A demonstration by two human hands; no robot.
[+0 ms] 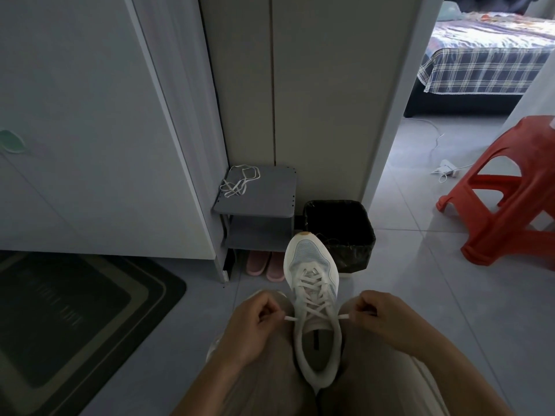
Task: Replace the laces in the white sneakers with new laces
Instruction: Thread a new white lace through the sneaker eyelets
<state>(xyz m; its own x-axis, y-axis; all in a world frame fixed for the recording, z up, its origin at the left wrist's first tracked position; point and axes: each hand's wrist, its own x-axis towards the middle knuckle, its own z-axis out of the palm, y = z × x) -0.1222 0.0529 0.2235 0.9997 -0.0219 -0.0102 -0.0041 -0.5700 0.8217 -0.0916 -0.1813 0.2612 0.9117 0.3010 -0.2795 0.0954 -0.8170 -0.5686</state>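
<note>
The white mesh low-top sneaker [312, 265] rests heel-up on the person's lap between the thighs, toe pointing away towards the black lined waste bin [357, 223]. A flat white lace [315, 298] crosses up its whole eyelet row, so threading on this shoe looks done. The left hand [255, 322] pinches one lace tip between thumb and curled fingers and the right hand [381, 316] pinches the other, each just beside the collar. What seems left here is pulling the ends even and tying them. A loose tangle of white lace [238, 181] lies on the small grey two-tier shelf [270, 190] — old or spare, I cannot tell. The second sneaker is not clearly in view, so half the job may remain.
</note>
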